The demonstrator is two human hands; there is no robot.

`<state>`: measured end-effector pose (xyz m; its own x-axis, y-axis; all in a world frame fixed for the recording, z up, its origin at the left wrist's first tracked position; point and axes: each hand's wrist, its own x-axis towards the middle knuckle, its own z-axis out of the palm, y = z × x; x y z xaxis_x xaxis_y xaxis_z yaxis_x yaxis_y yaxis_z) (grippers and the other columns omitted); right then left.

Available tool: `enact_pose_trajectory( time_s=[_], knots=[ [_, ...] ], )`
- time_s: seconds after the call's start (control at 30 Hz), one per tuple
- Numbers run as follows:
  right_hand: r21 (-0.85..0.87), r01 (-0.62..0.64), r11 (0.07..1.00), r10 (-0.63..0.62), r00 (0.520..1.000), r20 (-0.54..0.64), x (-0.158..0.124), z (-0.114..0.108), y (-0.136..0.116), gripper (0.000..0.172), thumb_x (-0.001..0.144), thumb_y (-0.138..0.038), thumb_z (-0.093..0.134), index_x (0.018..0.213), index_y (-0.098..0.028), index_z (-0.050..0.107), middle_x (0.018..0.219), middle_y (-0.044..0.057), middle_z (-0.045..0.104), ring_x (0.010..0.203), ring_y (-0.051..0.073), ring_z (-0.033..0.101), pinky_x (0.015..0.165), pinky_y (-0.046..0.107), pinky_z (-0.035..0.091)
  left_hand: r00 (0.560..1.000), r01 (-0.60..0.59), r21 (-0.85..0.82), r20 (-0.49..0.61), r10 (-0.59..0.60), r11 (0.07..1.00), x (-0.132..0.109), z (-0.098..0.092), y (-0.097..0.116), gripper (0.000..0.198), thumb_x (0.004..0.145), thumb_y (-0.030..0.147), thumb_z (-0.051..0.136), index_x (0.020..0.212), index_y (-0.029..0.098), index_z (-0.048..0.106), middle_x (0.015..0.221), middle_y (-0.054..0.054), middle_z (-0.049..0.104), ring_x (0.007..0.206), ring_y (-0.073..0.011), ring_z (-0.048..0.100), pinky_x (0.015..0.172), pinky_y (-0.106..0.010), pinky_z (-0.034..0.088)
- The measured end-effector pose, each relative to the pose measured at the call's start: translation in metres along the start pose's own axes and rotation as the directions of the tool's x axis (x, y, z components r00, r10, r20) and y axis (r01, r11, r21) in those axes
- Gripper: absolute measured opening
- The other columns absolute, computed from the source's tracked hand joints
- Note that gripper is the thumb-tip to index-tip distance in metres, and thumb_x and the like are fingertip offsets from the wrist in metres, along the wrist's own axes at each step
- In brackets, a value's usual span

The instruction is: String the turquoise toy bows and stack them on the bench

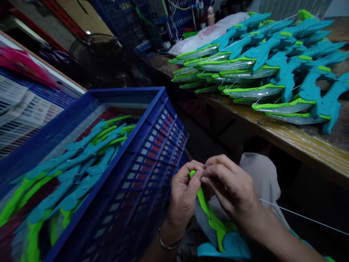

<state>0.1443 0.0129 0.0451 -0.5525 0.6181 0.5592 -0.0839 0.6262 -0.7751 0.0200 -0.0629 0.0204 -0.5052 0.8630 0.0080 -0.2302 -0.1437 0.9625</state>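
Observation:
My left hand (184, 194) grips the green tip of a green and teal toy bow (211, 220) that rests over my lap. My right hand (230, 183) is closed in a pinch at the same tip, touching the left hand's fingers. A thin white string (302, 217) runs from behind my right wrist off to the right. What the right fingers pinch is too small to make out.
A blue plastic crate (152, 145) at my left holds several loose teal and green bow parts (79, 163). On the wooden table (297, 140) at the right lies a stack of finished teal bows (261, 62). A white plastic bag (209, 34) sits behind them.

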Motion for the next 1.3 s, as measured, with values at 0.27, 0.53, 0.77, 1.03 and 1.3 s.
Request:
enact_pose_trajectory(
  time_s=[0.27,0.53,0.77,1.03,1.3],
  knots=[
    [0.648,-0.552,0.524,0.529,0.808,0.26,0.003,0.011,0.013,0.031,0.092,-0.035,0.077,0.076,-0.018,0.056,0.057,-0.003,0.062,0.046,0.014,0.064,0.049,0.022,0.05,0.981,0.034,-0.181,0.194,0.002,0.983,0.006,-0.003,-0.004,0.013,0.099,0.028,0.065,0.091,0.018,0.07,0.089,0.001,0.064,0.048,-0.0066,0.062,0.046,-0.018,0.048],
    [0.709,-0.598,0.374,0.554,0.757,0.347,0.005,0.01,0.02,0.033,0.082,-0.035,0.085,0.071,-0.016,0.06,0.056,0.004,0.069,0.047,0.018,0.068,0.05,0.024,0.056,0.956,0.185,-0.285,0.274,-0.105,0.941,0.012,-0.005,-0.006,0.016,0.092,0.031,0.075,0.086,0.018,0.071,0.069,0.003,0.059,0.047,-0.0082,0.061,0.048,-0.018,0.047],
    [0.442,-0.413,0.796,0.38,0.91,0.167,-0.003,-0.001,0.016,0.018,0.098,-0.026,0.067,0.083,-0.016,0.067,0.073,0.002,0.067,0.063,0.014,0.068,0.066,0.027,0.058,0.974,0.21,-0.226,0.135,-0.183,0.951,0.009,0.003,-0.005,0.028,0.091,0.039,0.075,0.079,0.015,0.069,0.062,0.003,0.058,0.04,-0.0066,0.053,0.042,-0.018,0.043],
    [0.019,0.071,0.997,-0.072,0.996,0.047,0.003,-0.004,0.011,0.015,0.1,-0.006,0.047,0.096,-0.018,0.056,0.093,0.007,0.063,0.083,0.017,0.06,0.069,0.028,0.052,0.959,0.267,-0.191,0.149,-0.241,0.945,0.012,0.003,-0.003,0.037,0.082,0.046,0.082,0.072,0.014,0.066,0.053,0.004,0.055,0.037,-0.007,0.048,0.037,-0.016,0.038],
    [0.245,-0.36,0.9,0.345,0.933,0.105,0.0,-0.005,0.007,0.011,0.104,-0.017,0.054,0.093,-0.02,0.055,0.069,-0.003,0.062,0.058,0.011,0.063,0.059,0.022,0.051,0.975,0.219,-0.104,0.073,-0.212,0.97,0.011,0.002,-0.006,0.032,0.084,0.043,0.081,0.076,0.015,0.067,0.055,0.004,0.057,0.037,-0.0076,0.051,0.039,-0.018,0.044]
  ],
)
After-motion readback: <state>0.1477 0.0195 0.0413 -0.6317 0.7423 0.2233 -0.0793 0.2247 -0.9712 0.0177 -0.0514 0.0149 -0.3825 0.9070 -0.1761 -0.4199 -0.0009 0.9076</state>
